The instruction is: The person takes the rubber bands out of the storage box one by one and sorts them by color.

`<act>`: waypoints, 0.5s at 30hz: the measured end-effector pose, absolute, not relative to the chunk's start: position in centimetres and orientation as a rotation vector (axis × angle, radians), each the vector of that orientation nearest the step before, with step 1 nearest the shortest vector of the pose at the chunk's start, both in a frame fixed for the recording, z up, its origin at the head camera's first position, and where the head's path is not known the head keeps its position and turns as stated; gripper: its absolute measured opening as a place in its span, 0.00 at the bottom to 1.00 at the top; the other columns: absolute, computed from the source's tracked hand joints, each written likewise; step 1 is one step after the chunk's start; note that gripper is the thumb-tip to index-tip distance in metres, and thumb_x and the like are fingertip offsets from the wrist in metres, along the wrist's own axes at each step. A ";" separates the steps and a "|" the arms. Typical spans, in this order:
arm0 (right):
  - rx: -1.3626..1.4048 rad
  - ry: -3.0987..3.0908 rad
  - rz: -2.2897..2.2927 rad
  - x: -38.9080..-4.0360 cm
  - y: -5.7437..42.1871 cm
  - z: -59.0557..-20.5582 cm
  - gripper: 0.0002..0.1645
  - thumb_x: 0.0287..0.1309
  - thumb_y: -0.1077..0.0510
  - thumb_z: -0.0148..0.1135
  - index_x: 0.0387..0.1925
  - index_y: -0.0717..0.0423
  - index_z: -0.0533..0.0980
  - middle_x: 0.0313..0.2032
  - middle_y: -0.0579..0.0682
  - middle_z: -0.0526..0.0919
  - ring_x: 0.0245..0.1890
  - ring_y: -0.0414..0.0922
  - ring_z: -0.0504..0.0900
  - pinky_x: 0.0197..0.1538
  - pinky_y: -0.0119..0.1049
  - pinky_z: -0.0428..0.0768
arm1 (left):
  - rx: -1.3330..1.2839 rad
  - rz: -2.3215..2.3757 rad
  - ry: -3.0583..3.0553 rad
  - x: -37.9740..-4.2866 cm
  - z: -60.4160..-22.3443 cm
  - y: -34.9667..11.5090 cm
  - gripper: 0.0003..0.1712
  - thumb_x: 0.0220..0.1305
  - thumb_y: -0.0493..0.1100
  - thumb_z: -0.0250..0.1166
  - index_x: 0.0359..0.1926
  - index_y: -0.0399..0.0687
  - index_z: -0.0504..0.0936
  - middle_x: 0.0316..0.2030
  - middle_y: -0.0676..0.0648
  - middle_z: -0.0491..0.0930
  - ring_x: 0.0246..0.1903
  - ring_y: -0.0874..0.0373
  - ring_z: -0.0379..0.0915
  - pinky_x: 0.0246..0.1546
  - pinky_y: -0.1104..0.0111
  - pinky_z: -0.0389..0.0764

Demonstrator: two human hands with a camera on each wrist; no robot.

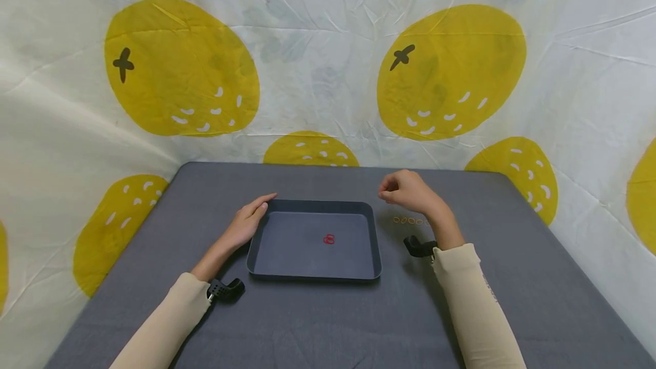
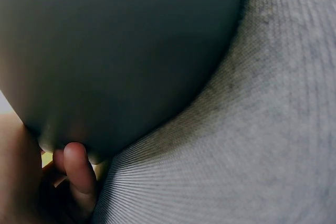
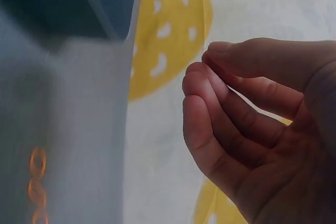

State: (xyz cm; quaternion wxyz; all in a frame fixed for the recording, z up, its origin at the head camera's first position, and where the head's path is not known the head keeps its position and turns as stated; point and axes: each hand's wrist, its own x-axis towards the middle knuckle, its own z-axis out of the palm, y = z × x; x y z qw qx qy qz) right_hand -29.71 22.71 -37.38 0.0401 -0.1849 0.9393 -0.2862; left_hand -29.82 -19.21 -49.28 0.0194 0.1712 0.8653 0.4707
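A dark grey rectangular tray [image 1: 312, 267] lies on the table, with small red bands [image 1: 329, 239] inside it. At its left side my left hand [image 1: 245, 225] grips the rim, the index finger reaching past the far corner. The left wrist view has fingers [image 2: 79, 169] curled against the tray's outer wall [image 2: 121, 51]. My right hand [image 1: 410, 191] is raised off the tray's far right corner, its fingers loosely curled. In the right wrist view the thumb tip is close to the index fingertip, and nothing shows between them. Several small orange bands [image 1: 411, 221] lie in a row below this hand.
The grey cloth-covered table [image 1: 307, 323] stretches around the tray on all sides. Behind it and to both sides hangs a white curtain [image 1: 318, 78] with large yellow fruit prints. Each wrist carries a black camera mount [image 1: 420, 246].
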 end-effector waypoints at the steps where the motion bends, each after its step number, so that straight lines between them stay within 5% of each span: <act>1: -0.577 2.867 -0.884 -29.8 22.1 -37.3 0.08 0.67 0.59 0.65 0.39 0.59 0.87 0.34 0.57 0.89 0.30 0.43 0.81 0.37 0.39 0.80 | 0.528 1.464 2.685 -29.8 -49.3 -19.2 0.27 0.86 0.53 0.42 0.78 0.57 0.66 0.78 0.43 0.63 0.78 0.40 0.56 0.74 0.39 0.60; 15: -0.727 2.738 -0.916 -30.9 15.5 -38.4 0.08 0.66 0.60 0.66 0.40 0.59 0.88 0.30 0.51 0.88 0.28 0.42 0.81 0.33 0.36 0.79 | 0.535 1.471 2.678 -29.8 -49.2 -19.3 0.27 0.85 0.52 0.42 0.78 0.56 0.66 0.78 0.43 0.63 0.78 0.40 0.56 0.75 0.39 0.60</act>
